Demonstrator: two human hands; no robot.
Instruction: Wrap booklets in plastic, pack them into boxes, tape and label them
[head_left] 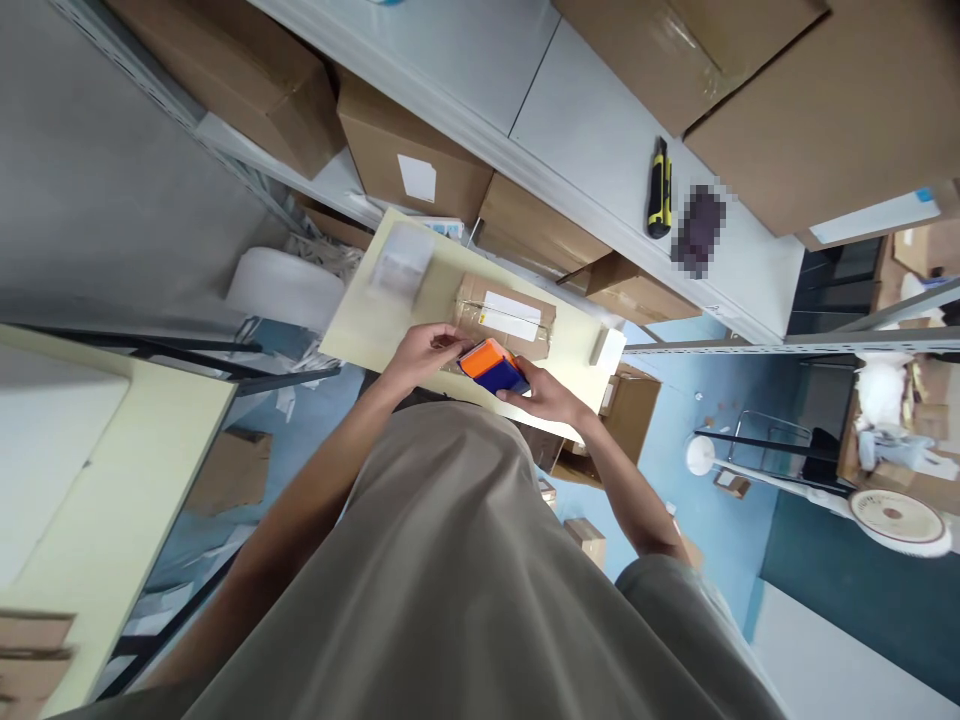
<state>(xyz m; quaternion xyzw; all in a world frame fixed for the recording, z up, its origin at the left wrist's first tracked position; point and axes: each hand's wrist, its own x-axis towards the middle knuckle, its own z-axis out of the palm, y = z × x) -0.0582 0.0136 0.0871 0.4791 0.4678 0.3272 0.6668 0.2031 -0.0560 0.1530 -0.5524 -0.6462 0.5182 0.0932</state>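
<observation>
An orange and dark blue box (495, 368) is held over the near edge of a pale yellow table (349, 320). My right hand (547, 392) grips its right end, fingers and thumb closed round it. My left hand (429, 352) is at the box's left end, thumb and fingers pinched together; what lies between them is too small to make out. Just beyond the box, a taped cardboard parcel (469, 300) with a white label lies on the table.
A shelf (585, 130) beyond the table bears a yellow and black cutter (660, 190) and large cartons (825, 110). More cartons (420, 150) stand below it. A small white box (607, 347) is at the table's right end. A white fan (892, 512) stands at the right.
</observation>
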